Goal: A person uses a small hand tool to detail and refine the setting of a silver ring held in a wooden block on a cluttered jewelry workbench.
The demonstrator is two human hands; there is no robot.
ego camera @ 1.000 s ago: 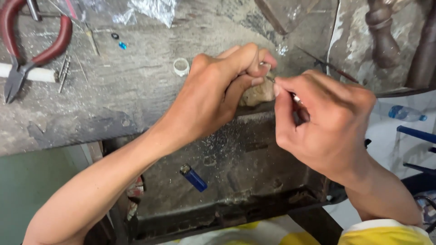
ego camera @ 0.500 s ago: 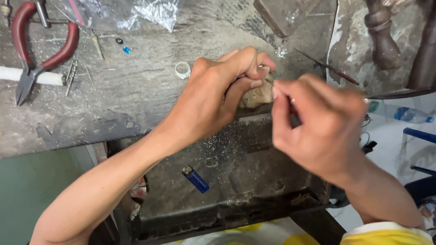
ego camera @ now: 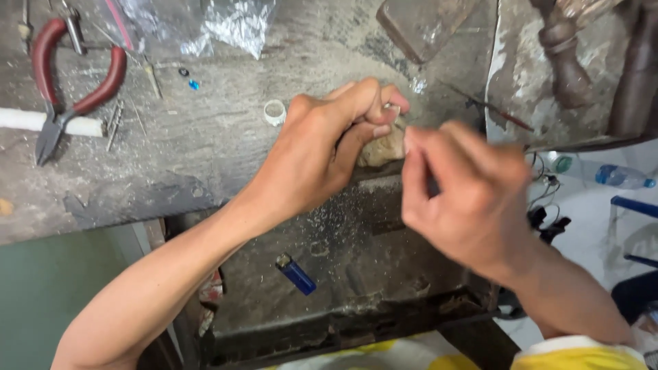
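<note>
My left hand (ego camera: 322, 157) pinches a small pale metal piece (ego camera: 392, 108) between thumb and forefinger and presses it onto a worn wooden peg (ego camera: 382, 149) at the edge of the grey workbench (ego camera: 205, 164). My right hand (ego camera: 466, 199) is just to its right, blurred, with its fingers closed on a thin tool (ego camera: 433, 186). The hand hides most of the tool, and its fingertips almost touch my left thumb.
Red-handled pliers (ego camera: 75, 89), a white rod (ego camera: 27, 120), thin metal bits (ego camera: 113, 127), a white ring (ego camera: 274, 112), a blue bead (ego camera: 195, 85) and a clear plastic bag (ego camera: 226, 24) lie on the bench. A blue lighter (ego camera: 296, 274) rests in the dusty tray below. A plastic bottle (ego camera: 617, 177) lies at the right.
My right hand has shifted a little left and down along the peg and is now blurred. My left hand keeps the same grip in the same place.
</note>
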